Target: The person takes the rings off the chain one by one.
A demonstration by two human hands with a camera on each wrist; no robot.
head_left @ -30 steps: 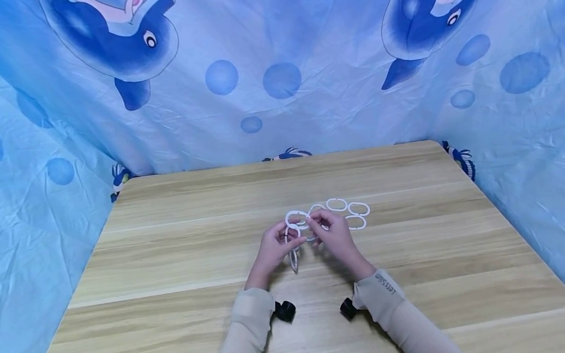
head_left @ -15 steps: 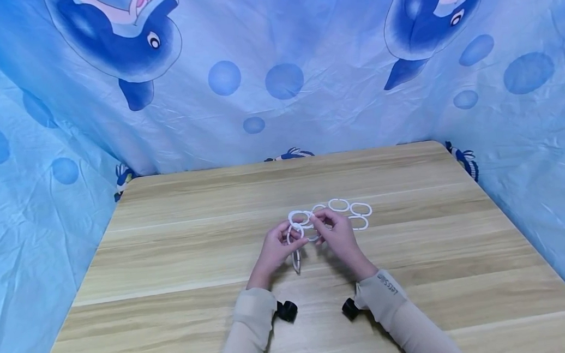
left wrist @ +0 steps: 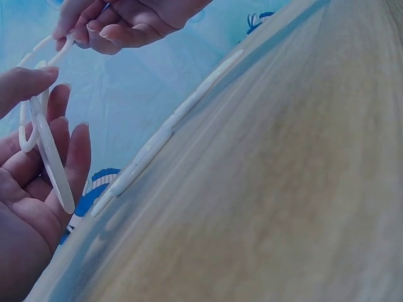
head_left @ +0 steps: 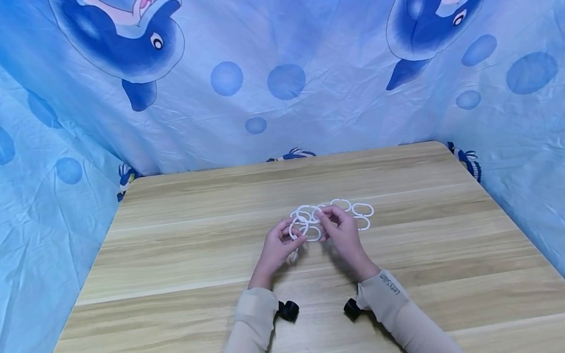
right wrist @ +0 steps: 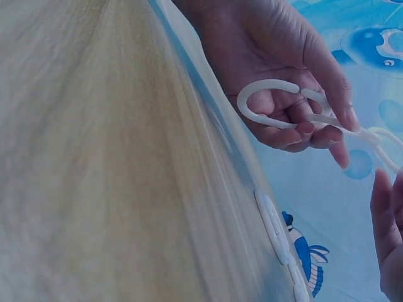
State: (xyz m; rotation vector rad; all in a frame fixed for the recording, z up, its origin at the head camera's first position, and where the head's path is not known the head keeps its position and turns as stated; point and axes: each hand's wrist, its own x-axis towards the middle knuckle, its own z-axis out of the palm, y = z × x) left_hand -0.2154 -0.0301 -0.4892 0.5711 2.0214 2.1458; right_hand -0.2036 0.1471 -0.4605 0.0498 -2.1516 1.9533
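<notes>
White oval plastic chain links, each with a small slit, are strung between both hands just over the table. In the head view, my left hand (head_left: pixel 276 248) pinches one link between thumb and fingers. Another link (right wrist: pixel 257 118) hangs across that hand's fingers in the right wrist view; it is blurred in the head view. My right hand (head_left: pixel 343 235) pinches the joined link (left wrist: pixel 60 53) by its far end, thumb against forefinger. At the edge of the right wrist view, only part of the right hand (right wrist: pixel 387 233) shows.
Several loose links, one of them a white link (head_left: pixel 362 203), lie on the wooden table (head_left: pixel 208 236) behind and beside the right hand. A blue dolphin-print cloth (head_left: pixel 278 122) stands around the back and sides. Small black cameras (head_left: pixel 288 310) sit at the wrists.
My right hand has moved slightly right with its link, and the joined links have spread further apart. The link hanging under my left hand has swung and is now blurred.
</notes>
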